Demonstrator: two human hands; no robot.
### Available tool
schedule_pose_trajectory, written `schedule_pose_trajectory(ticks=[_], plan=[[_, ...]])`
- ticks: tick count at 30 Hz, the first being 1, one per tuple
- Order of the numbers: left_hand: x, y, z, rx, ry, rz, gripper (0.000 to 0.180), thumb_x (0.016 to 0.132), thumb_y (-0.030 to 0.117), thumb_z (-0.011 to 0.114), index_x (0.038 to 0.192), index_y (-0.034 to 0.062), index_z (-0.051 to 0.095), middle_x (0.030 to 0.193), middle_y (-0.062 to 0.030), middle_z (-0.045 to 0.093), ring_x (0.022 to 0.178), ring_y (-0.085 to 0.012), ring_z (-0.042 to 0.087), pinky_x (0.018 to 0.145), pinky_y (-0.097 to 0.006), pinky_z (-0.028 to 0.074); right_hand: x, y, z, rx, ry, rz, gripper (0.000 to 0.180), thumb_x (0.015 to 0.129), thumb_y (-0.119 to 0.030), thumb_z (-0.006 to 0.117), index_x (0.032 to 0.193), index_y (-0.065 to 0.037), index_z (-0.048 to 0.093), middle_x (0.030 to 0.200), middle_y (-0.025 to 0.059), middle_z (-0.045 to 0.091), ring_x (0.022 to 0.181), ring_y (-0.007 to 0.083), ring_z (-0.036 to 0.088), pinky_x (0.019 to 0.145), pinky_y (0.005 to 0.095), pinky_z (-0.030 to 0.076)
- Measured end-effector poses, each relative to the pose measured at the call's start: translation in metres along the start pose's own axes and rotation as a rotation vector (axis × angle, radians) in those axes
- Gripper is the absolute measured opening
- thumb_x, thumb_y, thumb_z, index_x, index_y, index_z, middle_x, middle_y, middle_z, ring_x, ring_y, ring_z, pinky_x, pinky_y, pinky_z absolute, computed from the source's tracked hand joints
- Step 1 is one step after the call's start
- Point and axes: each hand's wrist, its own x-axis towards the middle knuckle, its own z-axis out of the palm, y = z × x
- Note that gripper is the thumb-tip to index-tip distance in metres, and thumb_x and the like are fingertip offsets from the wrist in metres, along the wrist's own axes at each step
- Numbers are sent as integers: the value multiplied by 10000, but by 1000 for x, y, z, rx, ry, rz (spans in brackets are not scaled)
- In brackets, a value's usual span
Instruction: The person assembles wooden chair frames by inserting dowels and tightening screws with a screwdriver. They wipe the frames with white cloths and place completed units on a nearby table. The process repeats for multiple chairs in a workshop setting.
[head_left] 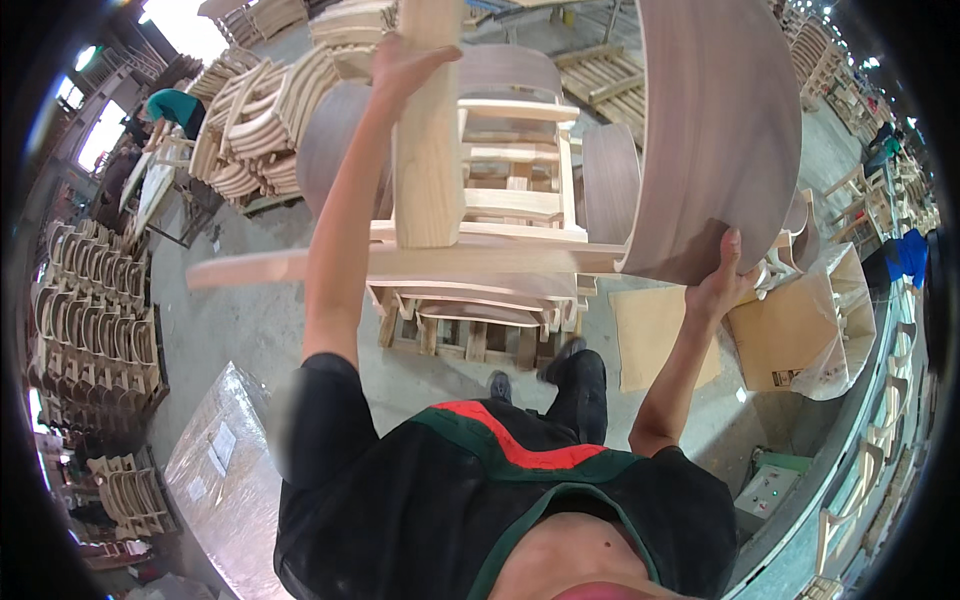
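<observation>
Black shirt with a red and green collar [500,460] fills the near edge, and from it both bare arms reach up to a wooden chair frame [480,255] held high and tipped over. Its pale leg [428,130] is grasped near the top by the left hand [405,65], fingers wrapped round it, while the right hand [722,275] presses its palm and spread fingers under the rim of the curved dark backrest [715,130] — propping rather than clenching. By my reading the chair is already lifted clear of the floor and not yet set down on anything. Beyond it stands a stack of similar chairs [505,190] on a pallet [460,335]; far left, more stacked frames [250,120]; right, a cardboard box [790,335].
</observation>
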Motion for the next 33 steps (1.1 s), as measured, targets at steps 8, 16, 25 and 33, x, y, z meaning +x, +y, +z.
schedule_pose_trajectory(ticks=[8,16,25,33], plan=[[86,-147,195,112,-278,-252,693,569,399,804,1010,-100,610,947,-218,662,863,-303,659,783,-379,526,101,88,26,-377,-108,89,640,786,-264,747,1240,68,442,1189,137,525,1056,203,523,934,311,424],[64,-261,320,143,-235,-482,722,587,359,772,1100,-89,531,1077,-243,617,992,-313,622,876,-369,495,144,198,7,-597,-293,226,533,802,-203,727,1194,88,513,1174,141,569,1041,196,534,921,315,421],[70,-326,335,-22,-366,-435,733,589,384,810,1085,-88,547,1043,-224,634,985,-293,629,866,-366,502,153,272,6,-517,-248,195,469,795,-204,738,1129,79,570,1082,123,609,967,190,563,878,302,445],[82,-359,311,22,-518,-277,748,651,390,797,1207,-31,526,1149,-195,612,1058,-287,597,926,-360,465,142,268,30,-585,-270,192,450,832,-185,681,1162,91,550,1129,112,598,1007,167,557,903,302,437]])
